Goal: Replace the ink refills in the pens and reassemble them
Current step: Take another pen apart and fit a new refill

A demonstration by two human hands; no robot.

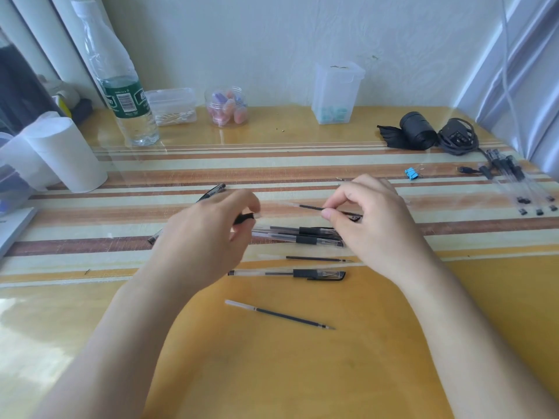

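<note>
My left hand (211, 225) grips the black grip end of a clear pen barrel (246, 217). My right hand (366, 213) pinches an ink refill (305, 207) whose clear end points toward that barrel. Below the hands two clear pens with black grips (302, 235) lie side by side. A thin refill (319, 259) lies in front of them, then a capped pen (290, 273). Nearest me a loose refill (279, 314) lies slanted on the yellow table. Another pen (213, 190) pokes out behind my left hand.
Several more clear pens (514, 182) lie at the right edge beside a blue binder clip (410, 173), a black roll (414, 130) and a cable bundle (458, 140). At the back stand a water bottle (127, 95), small plastic containers (227, 107) and a white paper roll (69, 155).
</note>
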